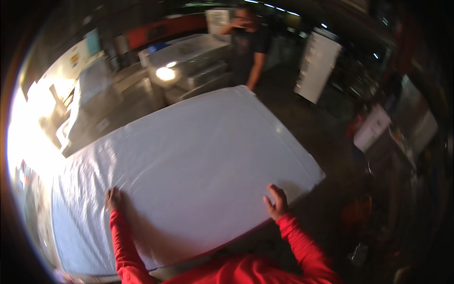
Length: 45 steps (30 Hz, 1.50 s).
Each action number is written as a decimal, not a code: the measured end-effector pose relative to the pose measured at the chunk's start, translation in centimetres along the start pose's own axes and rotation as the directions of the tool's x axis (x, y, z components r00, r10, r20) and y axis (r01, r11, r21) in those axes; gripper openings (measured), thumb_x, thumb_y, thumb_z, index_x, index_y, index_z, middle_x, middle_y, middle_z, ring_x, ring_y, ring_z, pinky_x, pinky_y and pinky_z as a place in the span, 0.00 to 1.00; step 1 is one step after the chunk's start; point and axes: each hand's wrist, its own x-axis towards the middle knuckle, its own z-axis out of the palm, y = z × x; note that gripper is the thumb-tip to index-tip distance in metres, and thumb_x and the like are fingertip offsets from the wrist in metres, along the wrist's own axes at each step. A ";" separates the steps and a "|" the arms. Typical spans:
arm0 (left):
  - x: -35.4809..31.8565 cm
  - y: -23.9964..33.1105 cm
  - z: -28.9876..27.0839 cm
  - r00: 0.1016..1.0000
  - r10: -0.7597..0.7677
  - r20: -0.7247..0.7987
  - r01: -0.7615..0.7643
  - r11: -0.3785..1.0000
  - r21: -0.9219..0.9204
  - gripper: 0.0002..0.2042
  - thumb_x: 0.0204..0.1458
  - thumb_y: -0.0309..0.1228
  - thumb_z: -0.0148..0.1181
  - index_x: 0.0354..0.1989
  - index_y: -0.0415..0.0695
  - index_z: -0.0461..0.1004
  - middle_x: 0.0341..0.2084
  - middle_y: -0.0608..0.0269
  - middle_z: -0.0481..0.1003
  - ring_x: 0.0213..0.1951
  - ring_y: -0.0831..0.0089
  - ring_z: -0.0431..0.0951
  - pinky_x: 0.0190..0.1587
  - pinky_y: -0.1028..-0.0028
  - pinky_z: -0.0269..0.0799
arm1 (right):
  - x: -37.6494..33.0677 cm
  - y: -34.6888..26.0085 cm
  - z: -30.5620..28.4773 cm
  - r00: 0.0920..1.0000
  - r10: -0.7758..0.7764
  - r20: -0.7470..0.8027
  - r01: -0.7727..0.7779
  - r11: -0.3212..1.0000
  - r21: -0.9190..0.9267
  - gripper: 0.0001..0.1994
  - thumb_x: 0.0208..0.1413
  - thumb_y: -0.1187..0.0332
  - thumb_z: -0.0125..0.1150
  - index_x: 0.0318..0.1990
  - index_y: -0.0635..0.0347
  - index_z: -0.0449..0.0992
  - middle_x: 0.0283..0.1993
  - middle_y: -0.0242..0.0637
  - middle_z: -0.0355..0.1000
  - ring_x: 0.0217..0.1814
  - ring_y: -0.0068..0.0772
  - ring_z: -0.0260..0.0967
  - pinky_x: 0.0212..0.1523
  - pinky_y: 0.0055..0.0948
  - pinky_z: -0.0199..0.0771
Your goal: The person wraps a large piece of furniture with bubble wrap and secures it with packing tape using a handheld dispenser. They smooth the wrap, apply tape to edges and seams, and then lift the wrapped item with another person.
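A large rectangular slab (194,146) lies before me, covered in white, shiny plastic sheeting that wrinkles on its left part. What is inside the wrap is hidden. My left hand (113,199) rests on the wrinkled sheeting, its fingers stretched forward and nothing visible in its grasp. Over the near right part of the slab is my right hand (278,202), with thumb and fingers apart and empty. Whether it touches the plastic I cannot tell. Both arms wear red sleeves.
Beyond the far corner stands a person (246,47) in dark clothes, one arm hanging near that corner. A tall white cabinet-like unit (318,66) is at the far right. Large grey equipment (189,59) stands behind the slab. Bright glare (33,132) washes out the left edge.
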 end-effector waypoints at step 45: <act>-54.6 75.5 3.9 0.299 -0.836 0.460 0.286 -0.382 -0.879 0.40 0.58 0.61 0.52 0.66 0.38 0.64 0.57 0.51 0.72 0.55 0.57 0.73 0.60 0.60 0.68 | 46.9 53.8 -10.5 0.602 -0.223 0.766 -0.238 0.866 0.439 0.14 0.66 0.64 0.57 0.50 0.66 0.79 0.38 0.39 0.80 0.38 0.26 0.77 0.43 0.27 0.77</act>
